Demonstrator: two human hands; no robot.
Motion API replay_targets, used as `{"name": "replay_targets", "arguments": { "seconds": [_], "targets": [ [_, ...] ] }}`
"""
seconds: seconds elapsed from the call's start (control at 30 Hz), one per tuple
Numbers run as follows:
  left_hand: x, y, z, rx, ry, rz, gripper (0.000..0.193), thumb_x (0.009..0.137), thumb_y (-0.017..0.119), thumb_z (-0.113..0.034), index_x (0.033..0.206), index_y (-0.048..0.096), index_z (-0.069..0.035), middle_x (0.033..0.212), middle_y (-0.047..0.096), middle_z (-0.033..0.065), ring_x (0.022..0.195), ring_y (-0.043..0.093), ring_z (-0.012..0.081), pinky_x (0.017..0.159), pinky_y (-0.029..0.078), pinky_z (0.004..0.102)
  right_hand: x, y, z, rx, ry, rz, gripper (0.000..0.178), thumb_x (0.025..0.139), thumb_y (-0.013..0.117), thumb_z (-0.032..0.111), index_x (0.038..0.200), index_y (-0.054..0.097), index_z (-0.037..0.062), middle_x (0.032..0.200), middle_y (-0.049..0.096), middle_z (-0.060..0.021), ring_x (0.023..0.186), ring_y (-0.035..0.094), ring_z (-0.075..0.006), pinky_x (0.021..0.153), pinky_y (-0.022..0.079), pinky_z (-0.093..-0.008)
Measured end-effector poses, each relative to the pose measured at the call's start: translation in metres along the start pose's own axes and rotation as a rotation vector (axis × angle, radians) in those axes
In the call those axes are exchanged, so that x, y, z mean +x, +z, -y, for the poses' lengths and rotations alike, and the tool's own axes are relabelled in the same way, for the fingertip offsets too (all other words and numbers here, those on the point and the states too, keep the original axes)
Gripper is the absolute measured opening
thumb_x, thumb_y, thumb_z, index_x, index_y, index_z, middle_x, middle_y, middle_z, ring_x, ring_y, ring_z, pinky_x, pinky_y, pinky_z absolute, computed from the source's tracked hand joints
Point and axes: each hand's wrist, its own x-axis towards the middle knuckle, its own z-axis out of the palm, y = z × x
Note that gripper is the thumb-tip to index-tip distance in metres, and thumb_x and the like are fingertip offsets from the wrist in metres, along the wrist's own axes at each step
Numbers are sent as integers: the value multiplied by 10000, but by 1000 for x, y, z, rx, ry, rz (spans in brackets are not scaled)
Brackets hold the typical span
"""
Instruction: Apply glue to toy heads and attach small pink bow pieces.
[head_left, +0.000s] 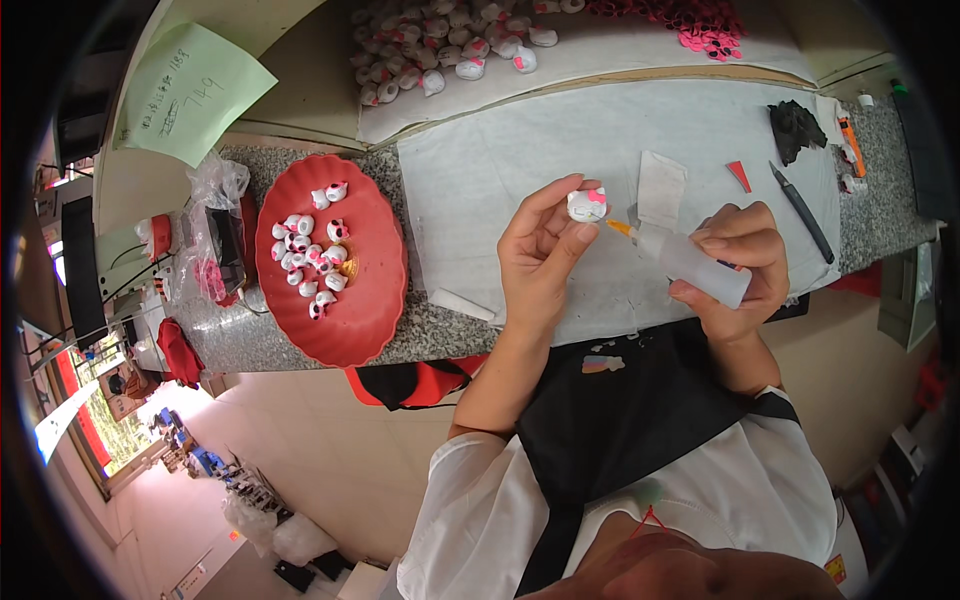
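Note:
Between the thumb and fingers of my left hand [540, 250] is a small white cat-head figurine [587, 206] with a pink bow and its face turned up. My right hand [745, 255] grips a translucent white squeeze bottle [703, 272], tilted so that its orange-yellow nozzle [621, 229] points at the figurine. The nozzle's tip is close to the figurine's lower right edge; I cannot tell whether they touch. Both hands are above a white sheet [480, 200] on the bench. To the left, a red scalloped plate [285, 325] holds several similar white heads with pink parts.
A folded white cloth [661, 188], a small red piece [739, 176], a dark pen-shaped tool [803, 213] and a black crumpled lump [796, 130] lie on the right. White heads [430, 45] and dark pink pieces [690, 20] pile up at the back. A green note [195, 90] hangs left.

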Motion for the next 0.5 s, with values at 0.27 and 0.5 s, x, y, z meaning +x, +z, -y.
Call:
{"name": "replay_targets", "arguments": {
  "seconds": [0.27,0.5],
  "targets": [
    [0,0,0,-18,1,-6,374,704,529,61,1061,428,22,998,506,125,902,501,158,768,397,239,-1,-4,0,3,0,11,343,559,708,79,807,476,31,773,440,-78,610,429,-131,540,354,-233],
    [0,0,0,-20,-10,14,370,703,525,68,1059,430,29,992,507,123,909,500,161,773,400,245,-3,-2,-5,22,-29,-45,344,562,708,79,812,475,39,773,433,-72,612,425,-131,545,358,-235]
  ]
}}
